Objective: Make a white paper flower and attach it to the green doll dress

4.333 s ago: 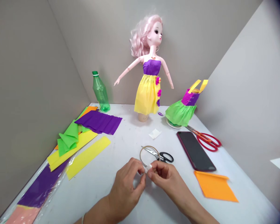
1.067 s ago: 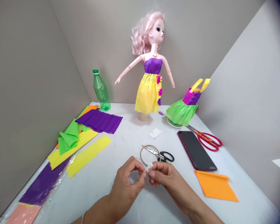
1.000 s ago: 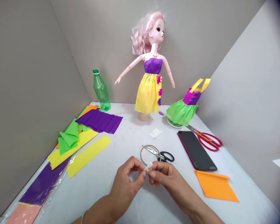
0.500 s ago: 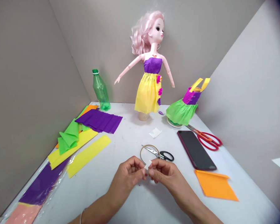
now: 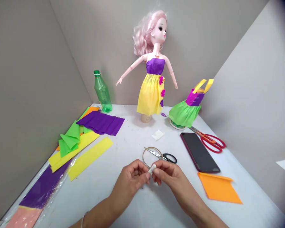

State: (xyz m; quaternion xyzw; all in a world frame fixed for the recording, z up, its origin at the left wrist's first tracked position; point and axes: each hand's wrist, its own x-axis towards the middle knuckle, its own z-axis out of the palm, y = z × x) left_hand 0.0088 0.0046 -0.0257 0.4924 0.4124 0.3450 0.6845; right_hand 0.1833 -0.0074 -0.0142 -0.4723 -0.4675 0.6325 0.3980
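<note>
Both hands meet low over the desk (image 5: 128, 142), working on a small white piece (image 5: 152, 169), perhaps paper or tape, held up between their fingertips. The left hand (image 5: 131, 179) pinches its lower end between thumb and forefinger, while the right hand (image 5: 170, 177) has its upper end in the same kind of pinch; the other fingers of both are curled in. The step in hand looks like folding or rolling the piece narrow, though its exact shape is too small to make out. Just beyond lie a thin ring (image 5: 142, 156) and small scissors (image 5: 156, 154) with black handles, the ring crossing the blades; whether the right hand touches the ring cannot be told. A flat white scrap (image 5: 158, 135) rests farther back. As a judgement, the next move calls for one steady pinch while the other fingertips press lightly, without crumpling the piece.
</note>
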